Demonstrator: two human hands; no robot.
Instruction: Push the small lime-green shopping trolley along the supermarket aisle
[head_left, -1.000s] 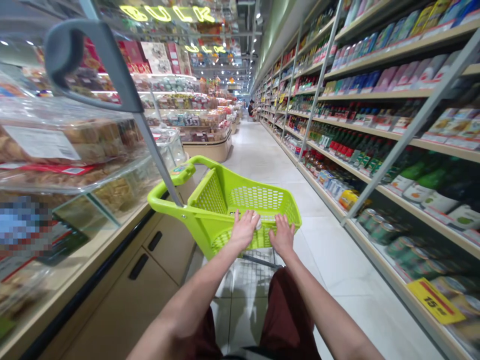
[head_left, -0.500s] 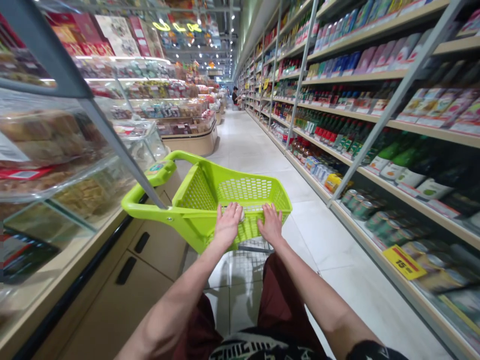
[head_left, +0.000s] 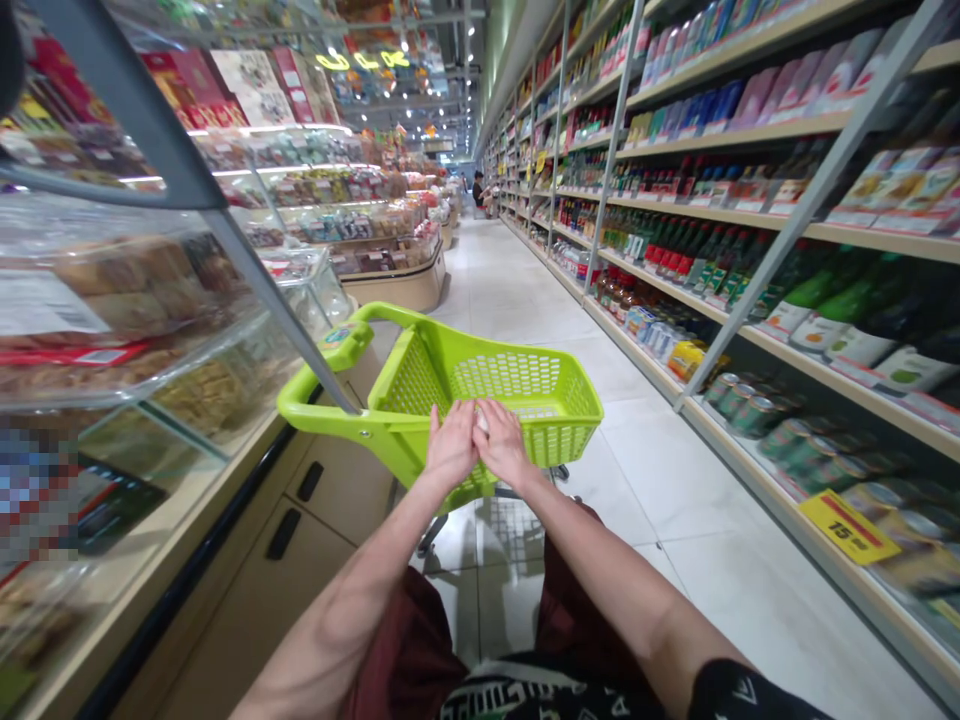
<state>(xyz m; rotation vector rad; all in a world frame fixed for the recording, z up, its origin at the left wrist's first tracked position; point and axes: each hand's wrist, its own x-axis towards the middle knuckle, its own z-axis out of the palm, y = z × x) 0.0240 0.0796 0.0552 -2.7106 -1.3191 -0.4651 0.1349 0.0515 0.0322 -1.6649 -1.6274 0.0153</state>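
Observation:
A lime-green shopping cart point(head_left: 525, 380) with a perforated basket stands in front of me, its handle end toward the left. My left hand point(head_left: 453, 442) is above the cart's near side, palm down, fingers bent. My right hand point(head_left: 501, 440) meets it there, fingertips against the left hand's thumb side. A small whitish thing point(head_left: 481, 422) shows between the two hands, mostly covered by the fingers; its kind cannot be made out. Both hands appear closed around it. The fingers hide part of the basket's near rim.
Tall shelves point(head_left: 675, 290) of bottles and cans line the right, with a yellow price tag point(head_left: 849, 525) low down. Glass food displays point(head_left: 150, 380) over cabinets stand close on the left. Pale floor tiles point(head_left: 495, 280) run ahead toward a person point(head_left: 478, 190) by the shelves.
My right hand has moved left along the cart's side, from apart to touching my left hand. The cart and surroundings have shifted slightly right in view.

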